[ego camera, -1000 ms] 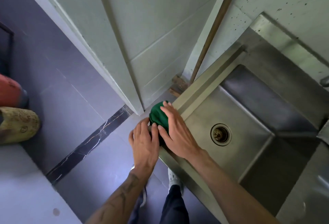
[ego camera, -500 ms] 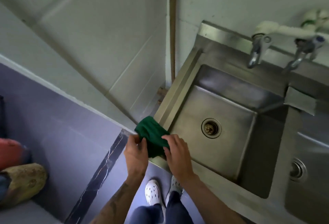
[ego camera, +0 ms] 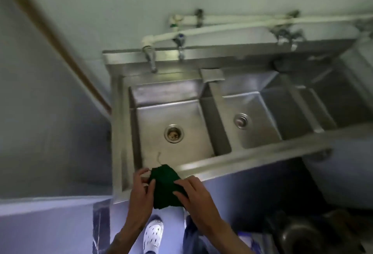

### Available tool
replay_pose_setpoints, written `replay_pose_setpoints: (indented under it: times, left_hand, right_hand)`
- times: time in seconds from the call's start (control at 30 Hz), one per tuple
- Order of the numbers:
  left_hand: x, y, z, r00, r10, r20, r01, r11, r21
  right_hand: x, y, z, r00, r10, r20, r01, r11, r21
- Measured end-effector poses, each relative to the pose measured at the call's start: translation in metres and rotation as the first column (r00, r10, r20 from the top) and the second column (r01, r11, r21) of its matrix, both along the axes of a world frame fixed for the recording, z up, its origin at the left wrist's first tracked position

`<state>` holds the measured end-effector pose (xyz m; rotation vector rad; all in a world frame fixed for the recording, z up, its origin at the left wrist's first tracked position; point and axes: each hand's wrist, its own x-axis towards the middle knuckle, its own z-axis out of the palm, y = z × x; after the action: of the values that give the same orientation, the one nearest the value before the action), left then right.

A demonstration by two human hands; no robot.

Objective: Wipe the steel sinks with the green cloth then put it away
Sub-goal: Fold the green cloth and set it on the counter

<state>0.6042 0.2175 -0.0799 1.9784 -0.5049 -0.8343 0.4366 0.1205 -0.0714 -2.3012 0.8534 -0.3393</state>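
Both my hands on green cloth [ego camera: 165,186], held bunched over near-left corner of sink unit [ego camera: 262,158]. My left hand [ego camera: 141,195] pinches cloth's left edge, thumb and fingers closed on it. My right hand [ego camera: 196,194] clamps cloth's right side, fingers pressed over top. Loose thread sticks up from cloth's far edge. Left basin [ego camera: 153,112] just beyond cloth, drain [ego camera: 174,133] at its middle. Right basin [ego camera: 260,130] beside it. Taps [ego camera: 149,58] at far wall. White shoe [ego camera: 152,233] on floor below.
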Motion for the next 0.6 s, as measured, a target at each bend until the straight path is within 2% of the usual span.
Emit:
replay_pose_setpoints:
  times: [0.13,0.2,0.27,0.33,0.47,0.53,0.6]
  left_hand:
    - [-0.037,-0.021,0.01,0.92,-0.388,0.053,0.391,0.919,-0.055]
    - [-0.062,-0.035,0.023,0.849,-0.528,0.01,0.527,0.846,-0.086]
    - [-0.087,-0.048,0.03,0.745,-0.662,-0.087,0.655,0.75,-0.093]
    - [-0.114,-0.062,0.043,0.601,-0.792,-0.107,0.786,0.61,-0.101]
    - [-0.184,-0.097,0.079,0.314,-0.948,0.059,0.949,0.311,-0.052]
    - [-0.224,-0.115,0.087,0.217,-0.964,0.152,0.976,0.217,-0.022]
    - [-0.267,-0.131,0.09,0.159,-0.954,0.256,0.987,0.164,-0.002]
  right_hand:
    - [-0.056,0.016,0.041,0.976,-0.216,0.009,0.216,0.976,0.015]
    - [-0.092,0.022,0.056,0.938,-0.343,0.039,0.343,0.939,0.028]
    - [-0.131,0.027,0.069,0.874,-0.477,0.088,0.472,0.879,0.074]
    - [-0.171,0.031,0.08,0.809,-0.576,0.116,0.565,0.817,0.117]
    - [-0.256,0.038,0.097,0.73,-0.676,0.1,0.661,0.736,0.145]
    - [-0.299,0.043,0.101,0.709,-0.703,0.062,0.691,0.709,0.142]
    - [-0.343,0.047,0.102,0.686,-0.727,0.018,0.72,0.683,0.123]
